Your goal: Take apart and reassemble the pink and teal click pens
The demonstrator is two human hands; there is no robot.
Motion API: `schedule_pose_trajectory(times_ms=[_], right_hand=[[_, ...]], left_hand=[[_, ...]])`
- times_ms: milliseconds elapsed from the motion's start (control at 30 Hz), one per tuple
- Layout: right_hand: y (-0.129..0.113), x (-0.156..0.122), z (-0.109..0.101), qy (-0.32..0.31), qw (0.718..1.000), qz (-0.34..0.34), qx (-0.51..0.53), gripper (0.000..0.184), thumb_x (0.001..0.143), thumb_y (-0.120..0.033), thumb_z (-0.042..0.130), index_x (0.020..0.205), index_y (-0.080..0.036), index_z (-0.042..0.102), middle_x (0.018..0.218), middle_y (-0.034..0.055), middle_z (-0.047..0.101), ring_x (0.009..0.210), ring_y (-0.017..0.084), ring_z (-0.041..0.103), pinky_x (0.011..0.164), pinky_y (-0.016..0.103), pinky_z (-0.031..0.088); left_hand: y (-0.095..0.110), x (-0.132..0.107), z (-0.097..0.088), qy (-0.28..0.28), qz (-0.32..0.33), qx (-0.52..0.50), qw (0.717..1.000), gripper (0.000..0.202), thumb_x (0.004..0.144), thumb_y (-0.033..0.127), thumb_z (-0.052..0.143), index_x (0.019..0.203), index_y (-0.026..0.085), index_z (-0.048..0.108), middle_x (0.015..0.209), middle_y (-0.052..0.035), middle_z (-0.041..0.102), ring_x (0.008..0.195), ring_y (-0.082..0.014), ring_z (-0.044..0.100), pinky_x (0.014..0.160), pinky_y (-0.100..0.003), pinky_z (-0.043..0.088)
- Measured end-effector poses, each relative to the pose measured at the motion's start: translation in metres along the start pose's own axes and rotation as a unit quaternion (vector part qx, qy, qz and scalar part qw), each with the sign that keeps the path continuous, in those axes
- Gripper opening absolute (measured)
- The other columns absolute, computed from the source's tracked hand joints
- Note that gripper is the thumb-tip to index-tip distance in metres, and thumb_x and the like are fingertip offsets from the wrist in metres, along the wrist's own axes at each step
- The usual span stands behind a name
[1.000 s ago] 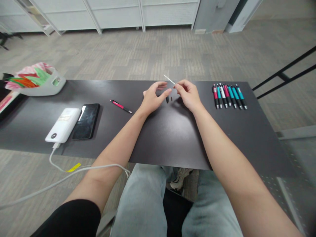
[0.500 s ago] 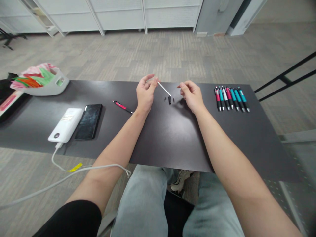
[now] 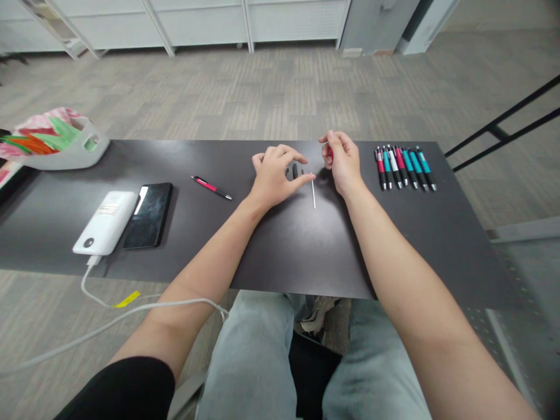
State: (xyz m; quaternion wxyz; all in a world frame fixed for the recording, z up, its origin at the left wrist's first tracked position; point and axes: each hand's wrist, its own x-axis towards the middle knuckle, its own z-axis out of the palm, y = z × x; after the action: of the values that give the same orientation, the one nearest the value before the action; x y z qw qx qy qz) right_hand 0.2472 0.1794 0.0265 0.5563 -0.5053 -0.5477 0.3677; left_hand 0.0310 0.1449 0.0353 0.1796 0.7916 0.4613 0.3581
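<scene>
My left hand [image 3: 280, 175] is over the dark table with its fingers apart and thumb stretched out. Just below the thumb tip a thin white pen refill [image 3: 314, 195] lies on the table. Behind this hand lies a short black pen grip [image 3: 294, 171], with small dark pieces beside it, partly hidden by the fingers. To the right, my right hand [image 3: 342, 160] is closed in a pinch, raised near the far edge. A bit of a red pen part [image 3: 331, 153] shows between its fingers; most of it is hidden.
A row of several red, teal and white pens [image 3: 405, 168] lies at the right. Left of my hands are a red and black pen [image 3: 212, 187], a black phone [image 3: 149, 216] and a white power bank [image 3: 106, 223] with a cable [image 3: 118, 318]. A white basket [image 3: 87, 146] stands far left.
My left hand has moved right and opened, letting go of the refill, which now lies on the table. My right hand has turned and lifted slightly, and red now shows in its fingers.
</scene>
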Motion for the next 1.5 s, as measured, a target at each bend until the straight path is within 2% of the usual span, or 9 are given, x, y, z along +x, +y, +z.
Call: schedule_pose_trajectory(times_ms=[200,367,567,700,867,1033,1133,1300,1500], right_hand=[[0.006,0.003,-0.001,-0.011,1.0,-0.013,-0.011,0.08,0.098,-0.111,0.088,0.104,-0.034,0.073,0.084,0.0005,0.054,0.077,0.023,0.059,0.063,0.038,0.042],[0.003,0.002,0.001,-0.015,1.0,-0.008,0.003,0.084,0.095,-0.115,0.085,0.11,-0.035,0.07,0.088,0.0018,0.057,0.081,0.024,0.061,0.065,0.039,0.043],[0.004,0.004,0.004,0.007,0.999,0.032,0.042,0.083,0.098,-0.116,0.08,0.13,-0.04,0.072,0.102,0.0052,0.076,0.095,0.032,0.08,0.068,0.041,0.061],[0.021,0.01,0.0,-0.017,0.999,0.029,0.005,0.075,0.101,-0.108,0.082,0.135,-0.041,0.071,0.108,0.0058,0.079,0.098,0.034,0.082,0.068,0.043,0.065],[0.037,0.014,-0.005,0.021,0.999,0.036,0.012,0.056,0.111,-0.091,0.079,0.127,-0.038,0.068,0.106,0.0039,0.076,0.09,0.028,0.075,0.07,0.04,0.061],[0.02,0.007,-0.005,0.001,0.998,0.029,-0.056,0.052,0.107,-0.08,0.094,0.134,-0.038,0.078,0.121,0.0082,0.084,0.102,0.03,0.08,0.079,0.044,0.07],[0.007,0.004,-0.013,-0.008,0.996,0.023,-0.091,0.043,0.108,-0.07,0.093,0.13,-0.035,0.083,0.127,0.0094,0.087,0.105,0.031,0.083,0.083,0.044,0.072],[-0.011,-0.002,-0.041,-0.082,0.982,0.035,-0.165,0.03,0.101,-0.056,0.098,0.114,-0.03,0.088,0.109,0.0077,0.088,0.099,0.031,0.085,0.087,0.047,0.074],[-0.022,-0.011,-0.066,-0.118,0.967,0.01,-0.226,0.041,0.084,-0.05,0.108,0.11,-0.031,0.082,0.099,0.0053,0.09,0.105,0.038,0.089,0.107,0.059,0.076]], left_hand=[[0.018,-0.012,0.0,-0.096,0.04,0.066,0.992,0.064,0.087,0.069,0.121,0.132,0.033,0.093,0.168,-0.0197,0.079,0.16,-0.0555,0.061,0.132,-0.069,0.042],[0.013,-0.01,0.004,-0.081,0.024,0.079,0.993,0.061,0.094,0.07,0.115,0.138,0.034,0.092,0.167,-0.0189,0.078,0.159,-0.054,0.059,0.133,-0.068,0.042],[0.01,-0.003,0.0,-0.065,-0.012,0.113,0.991,0.064,0.099,0.076,0.11,0.144,0.035,0.09,0.164,-0.0161,0.077,0.158,-0.0508,0.057,0.133,-0.065,0.041],[0.015,-0.002,-0.004,-0.084,-0.036,0.139,0.986,0.063,0.099,0.069,0.112,0.148,0.036,0.088,0.165,-0.0145,0.077,0.157,-0.0489,0.057,0.133,-0.064,0.039],[0.016,-0.002,-0.005,-0.076,-0.037,0.137,0.987,0.056,0.102,0.061,0.111,0.146,0.036,0.088,0.163,-0.0139,0.079,0.155,-0.0483,0.059,0.132,-0.064,0.039],[0.019,-0.001,-0.006,-0.076,-0.052,0.142,0.986,0.05,0.106,0.065,0.107,0.142,0.036,0.089,0.157,-0.0141,0.081,0.154,-0.0488,0.06,0.127,-0.063,0.041],[0.019,0.0,-0.006,-0.072,-0.057,0.142,0.986,0.047,0.107,0.064,0.105,0.141,0.035,0.089,0.154,-0.0144,0.082,0.153,-0.0494,0.061,0.126,-0.063,0.043],[0.013,0.002,-0.006,-0.033,-0.066,0.102,0.992,0.027,0.115,0.054,0.094,0.135,0.037,0.089,0.146,-0.0124,0.086,0.15,-0.0472,0.065,0.129,-0.064,0.045],[0.004,0.008,-0.009,0.006,-0.118,0.061,0.991,0.015,0.124,0.046,0.076,0.129,0.036,0.086,0.133,-0.0104,0.089,0.143,-0.0423,0.074,0.13,-0.062,0.049]])
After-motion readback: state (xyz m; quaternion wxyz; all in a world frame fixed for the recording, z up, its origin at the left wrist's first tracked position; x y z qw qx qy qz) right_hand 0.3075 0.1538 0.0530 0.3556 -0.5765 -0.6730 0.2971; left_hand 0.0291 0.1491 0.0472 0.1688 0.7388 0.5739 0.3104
